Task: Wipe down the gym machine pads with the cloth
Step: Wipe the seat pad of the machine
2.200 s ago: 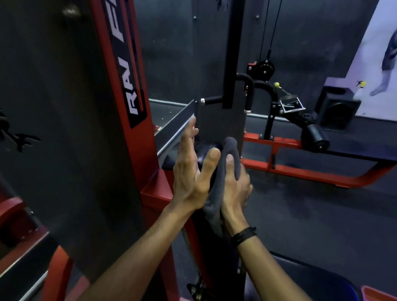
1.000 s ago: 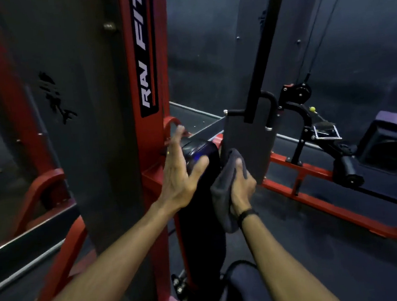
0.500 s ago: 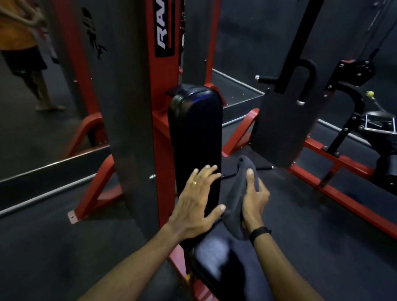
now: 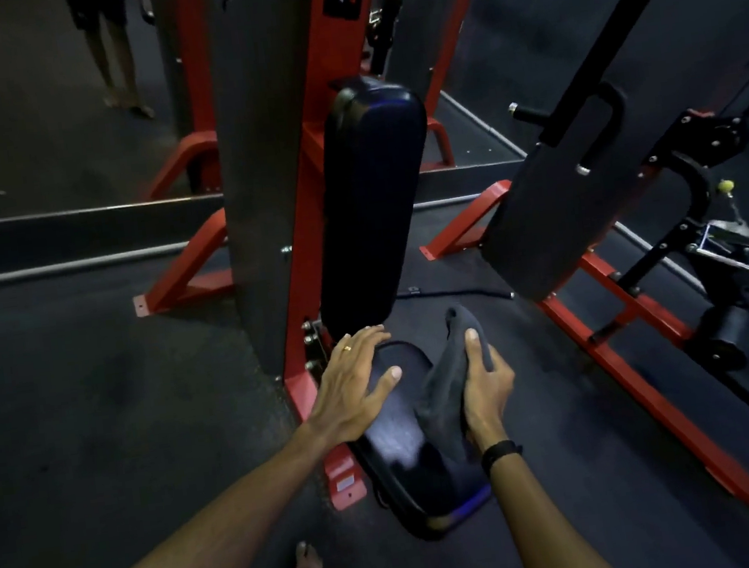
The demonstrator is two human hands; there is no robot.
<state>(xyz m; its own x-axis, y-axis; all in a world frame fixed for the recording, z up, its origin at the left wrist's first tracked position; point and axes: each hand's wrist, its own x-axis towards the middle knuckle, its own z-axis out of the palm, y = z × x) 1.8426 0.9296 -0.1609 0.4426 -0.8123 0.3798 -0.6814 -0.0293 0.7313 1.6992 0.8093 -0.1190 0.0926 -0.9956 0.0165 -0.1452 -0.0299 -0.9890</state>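
Dark rubber gym floor [image 4: 97, 408], dim light. Nearest: seat pad [image 4: 411, 457], low on red frame [image 4: 305, 226]. Left hand [image 4: 352, 389] flat on its rear edge, fingers spread, holding nothing. Right hand [image 4: 485, 388] grips grey cloth [image 4: 444, 383], bunched against seat's right side. Behind seat: upright back pad [image 4: 368, 200]. Best flatten cloth, press evenly, overlap strokes.

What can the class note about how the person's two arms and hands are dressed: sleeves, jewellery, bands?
Both forearms are bare, no sleeves in view. The left hand wears a thin gold ring on one finger. The right hand has no ring visible; a black band circles its wrist. No gloves.
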